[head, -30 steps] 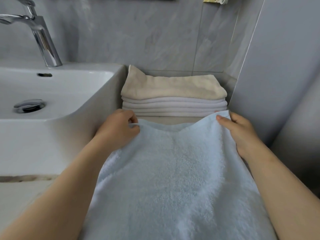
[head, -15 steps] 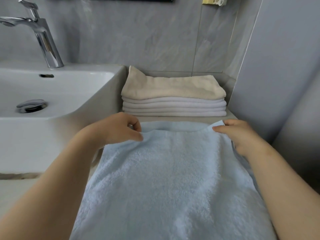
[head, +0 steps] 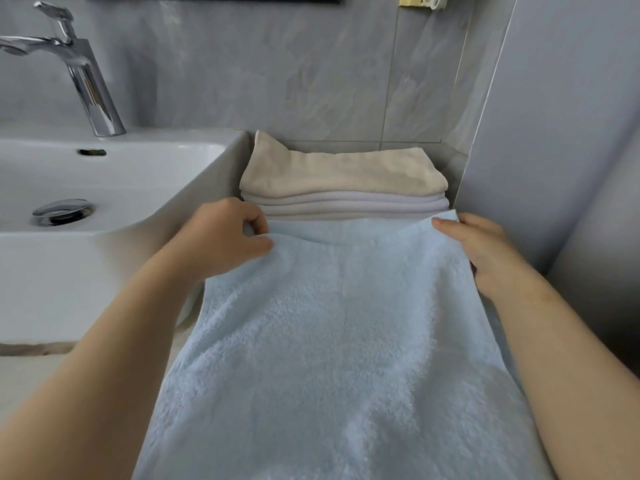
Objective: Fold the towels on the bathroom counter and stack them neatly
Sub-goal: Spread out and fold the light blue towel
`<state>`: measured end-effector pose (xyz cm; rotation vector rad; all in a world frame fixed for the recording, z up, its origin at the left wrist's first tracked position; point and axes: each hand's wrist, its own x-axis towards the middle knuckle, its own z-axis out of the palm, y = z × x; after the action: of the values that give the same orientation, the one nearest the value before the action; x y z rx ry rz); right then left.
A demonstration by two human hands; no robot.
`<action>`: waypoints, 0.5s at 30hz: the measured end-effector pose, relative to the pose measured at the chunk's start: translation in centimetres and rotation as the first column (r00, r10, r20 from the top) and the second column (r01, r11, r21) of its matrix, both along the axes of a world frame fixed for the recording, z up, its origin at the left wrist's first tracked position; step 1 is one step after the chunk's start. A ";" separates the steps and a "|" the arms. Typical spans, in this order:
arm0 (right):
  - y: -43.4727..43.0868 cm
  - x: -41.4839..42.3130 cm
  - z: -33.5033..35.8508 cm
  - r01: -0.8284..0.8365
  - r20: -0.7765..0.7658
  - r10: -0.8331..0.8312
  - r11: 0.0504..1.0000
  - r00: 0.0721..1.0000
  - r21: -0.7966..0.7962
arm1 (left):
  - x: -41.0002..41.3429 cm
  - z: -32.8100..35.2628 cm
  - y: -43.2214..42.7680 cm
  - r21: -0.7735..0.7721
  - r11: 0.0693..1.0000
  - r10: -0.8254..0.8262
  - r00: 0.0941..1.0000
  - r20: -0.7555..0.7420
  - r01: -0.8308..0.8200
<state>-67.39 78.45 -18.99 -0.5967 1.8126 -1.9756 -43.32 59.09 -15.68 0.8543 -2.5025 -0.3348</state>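
A light blue towel stretches from the bottom of the head view up to the stack at the back. My left hand pinches its far left corner between thumb and fingers. My right hand pinches the far right corner. The far edge sags between the two hands, with another layer of the blue towel showing under it. Behind it sits a stack of folded towels: a beige one on top of several white ones, against the tiled back wall.
A white basin with a chrome tap and drain fills the left side, its wall touching the stack. A grey wall closes in the right side. A strip of counter edge shows below the basin.
Both hands, still pinching the blue towel's corners, dipped toward me half a second ago and have now risen and moved back toward the stack. The far edge now overlaps the stack's bottom.
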 end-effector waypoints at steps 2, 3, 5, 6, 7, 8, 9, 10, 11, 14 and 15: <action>0.2 0.1 0.3 0.040 -0.072 -0.044 0.998 0.996 -0.052 | 0.0 0.1 -0.1 -0.075 0.997 -0.003 1.000 -0.002 0.003; 0.3 0.1 0.5 0.056 -0.095 -0.063 0.996 0.994 -0.074 | -0.1 0.3 -0.2 -0.115 0.993 -0.003 1.000 -0.004 0.002; 0.6 0.1 1.2 0.093 -0.115 -0.108 0.988 0.988 -0.126 | -0.1 0.4 -0.4 -0.184 0.983 0.010 0.999 -0.054 -0.019; 0.8 0.0 1.5 0.114 -0.122 -0.134 0.982 0.984 -0.152 | -0.1 0.5 -0.6 -0.202 0.979 0.014 0.995 -0.102 -0.035; 0.9 -0.2 1.8 0.137 -0.131 -0.160 0.976 0.978 -0.170 | -0.2 0.4 -0.6 -0.211 0.976 0.014 0.989 -0.147 -0.045; 1.1 -0.2 2.1 0.159 -0.141 -0.185 0.971 0.972 -0.178 | -0.3 0.2 -0.6 -0.214 0.976 0.010 0.986 -0.164 -0.045; 1.3 -0.3 2.4 0.176 -0.152 -0.204 0.968 0.967 -0.178 | -0.5 -0.2 -0.5 -0.211 0.977 -0.001 0.989 -0.150 -0.031; 1.4 -0.4 2.6 0.184 -0.158 -0.211 0.969 0.965 -0.167 | -0.7 -0.6 -0.4 -0.196 0.981 -0.017 0.993 -0.115 -0.006; 1.5 -0.4 2.7 0.182 -0.158 -0.205 0.972 0.966 -0.145 | -0.9 -1.1 -0.3 -0.169 0.985 -0.031 0.997 -0.077 0.018; 1.8 -0.2 2.8 0.157 -0.169 -0.169 0.984 0.971 -0.078 | -1.1 -1.7 -0.4 -0.122 0.992 -0.032 0.998 -0.049 0.025; 1.7 -0.1 2.8 0.147 -0.170 -0.158 0.986 0.973 -0.075 | -1.0 -1.6 -0.5 -0.126 0.992 -0.020 0.997 -0.070 0.011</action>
<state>-67.52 80.15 -16.21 -0.6886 1.9598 -2.1464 -44.32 58.57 -17.27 0.7600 -2.4368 -0.2072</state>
